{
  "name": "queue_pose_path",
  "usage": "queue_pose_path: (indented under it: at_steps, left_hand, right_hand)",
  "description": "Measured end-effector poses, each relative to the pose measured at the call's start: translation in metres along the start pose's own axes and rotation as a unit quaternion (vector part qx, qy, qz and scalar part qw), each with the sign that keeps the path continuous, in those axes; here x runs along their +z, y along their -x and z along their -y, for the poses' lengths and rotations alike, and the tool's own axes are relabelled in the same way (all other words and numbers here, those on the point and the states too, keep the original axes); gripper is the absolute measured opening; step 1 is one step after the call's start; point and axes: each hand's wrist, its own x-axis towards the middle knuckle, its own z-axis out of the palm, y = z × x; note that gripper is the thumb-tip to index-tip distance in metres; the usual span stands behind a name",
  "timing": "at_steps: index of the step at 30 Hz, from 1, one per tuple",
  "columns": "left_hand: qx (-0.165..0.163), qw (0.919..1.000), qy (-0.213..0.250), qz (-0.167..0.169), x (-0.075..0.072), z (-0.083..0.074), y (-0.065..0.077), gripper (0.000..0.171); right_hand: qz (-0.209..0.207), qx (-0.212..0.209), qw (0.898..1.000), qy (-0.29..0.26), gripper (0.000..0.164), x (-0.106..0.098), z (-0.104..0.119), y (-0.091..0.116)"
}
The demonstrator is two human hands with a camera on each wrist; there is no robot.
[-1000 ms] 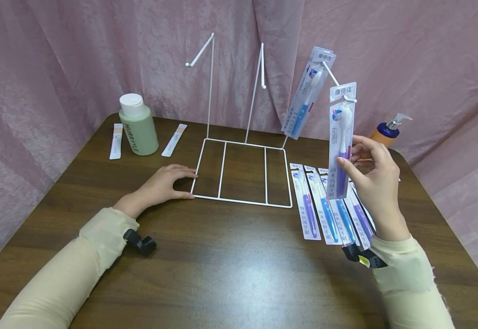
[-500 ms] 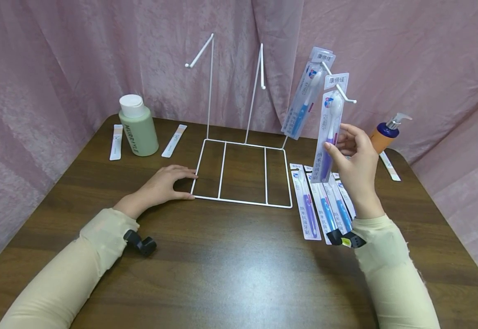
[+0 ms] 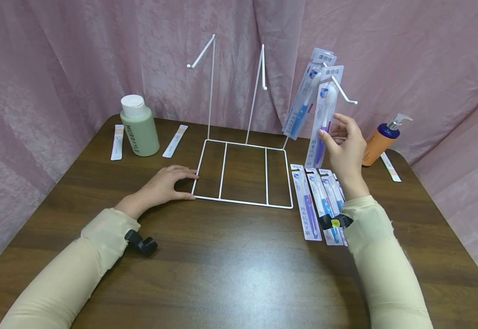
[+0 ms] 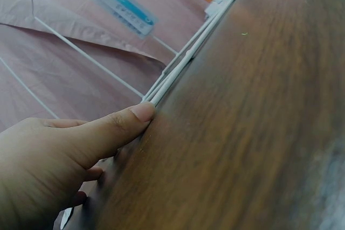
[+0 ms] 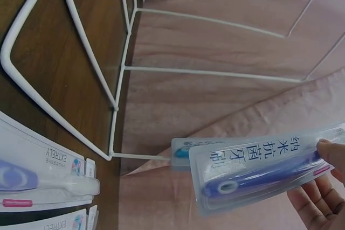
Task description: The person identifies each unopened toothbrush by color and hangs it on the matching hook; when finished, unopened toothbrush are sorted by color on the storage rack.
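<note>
My right hand (image 3: 347, 148) pinches a packaged purple toothbrush (image 3: 322, 123) between thumb and fingers at the pack's side. This pack hangs on the right-hand hook (image 3: 343, 90) of a white wire rack (image 3: 243, 202), in front of packaged blue toothbrushes (image 3: 300, 114) farther back on that hook. In the right wrist view the purple pack (image 5: 259, 171) overlaps the blue one behind it. My left hand (image 3: 166, 183) rests at the rack's front left corner, fingers fairly straight on the side bar; in the left wrist view the thumb (image 4: 143, 111) touches the corner.
Several packaged toothbrushes (image 3: 306, 205) lie in a row right of the rack base. Two other hooks (image 3: 201, 51) are bare. A green bottle (image 3: 140, 130) and paper sachets (image 3: 175, 140) stand or lie at back left, an orange pump bottle (image 3: 376, 144) at back right.
My right hand has moved left and away from me, sliding the purple toothbrush pack from the hook's tip farther along toward the blue packs. My left hand stays at the rack corner.
</note>
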Motion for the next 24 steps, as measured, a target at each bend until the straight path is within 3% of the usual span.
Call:
queue_pose_path:
  at_steps: [12,24]
  left_hand:
    - [0.009,0.9999,0.003,-0.014,0.000,0.001,0.001,0.063]
    - [-0.010,0.9999,0.005,0.006,-0.002,-0.001,0.000,0.061]
  right_hand:
    - [-0.006,0.027,0.999,-0.025,0.044,0.020,-0.009,-0.020]
    - [-0.009,0.043,0.999,-0.015,0.045,0.034,-0.014,-0.036]
